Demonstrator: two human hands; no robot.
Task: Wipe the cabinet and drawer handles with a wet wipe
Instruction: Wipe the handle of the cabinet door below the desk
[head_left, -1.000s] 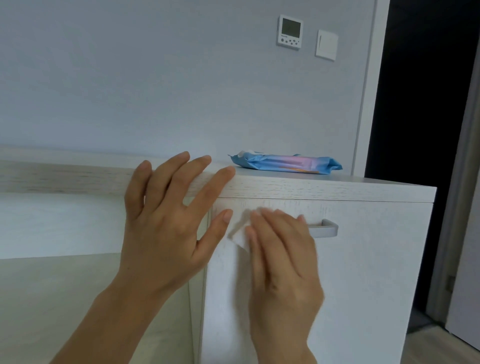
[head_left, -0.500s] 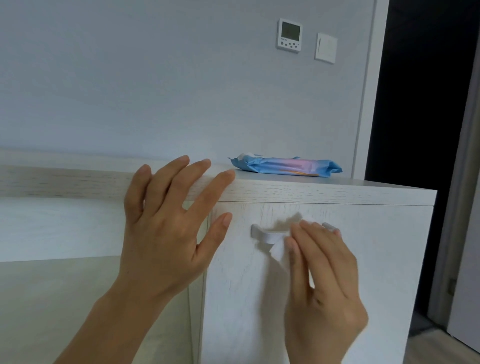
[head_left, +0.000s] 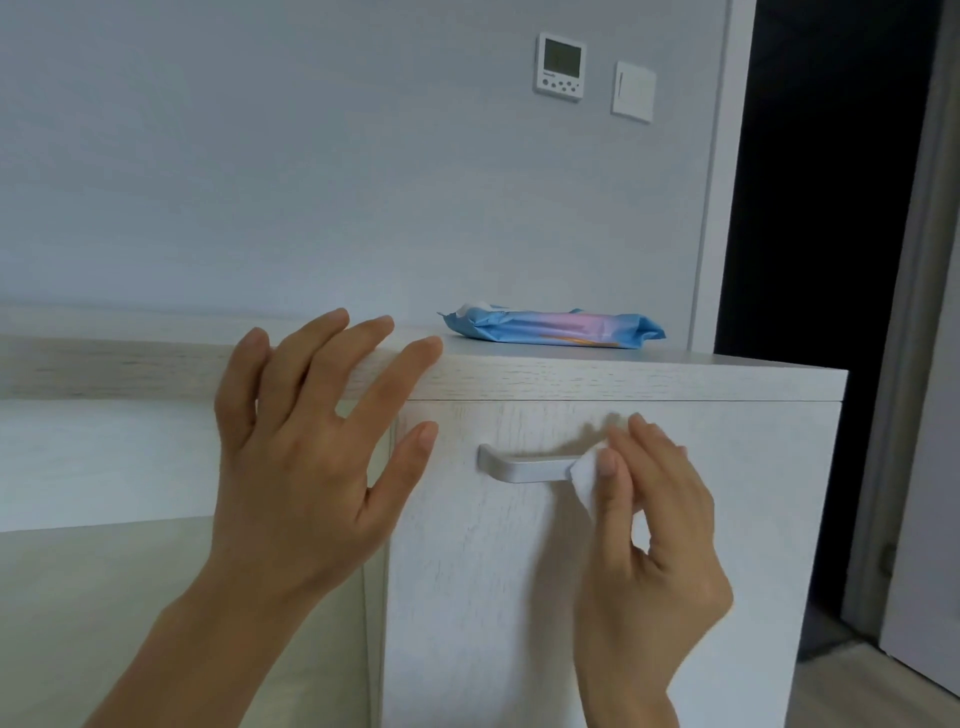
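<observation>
We saw the handle (head_left: 524, 467) lying level, left to right, on the cabinet front (head_left: 727, 545). Our right hand (head_left: 649, 525) pinched the wet wipe (head_left: 584, 475) at its right end. Bare metal ran leftward toward our left hand (head_left: 306, 457), spread loose at the tabletop (head_left: 623, 374) edge, grasping nothing.

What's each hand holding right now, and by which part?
The right hand pinches the wet wipe by its right side, over the right end of the handle. The left hand holds nothing.
</observation>
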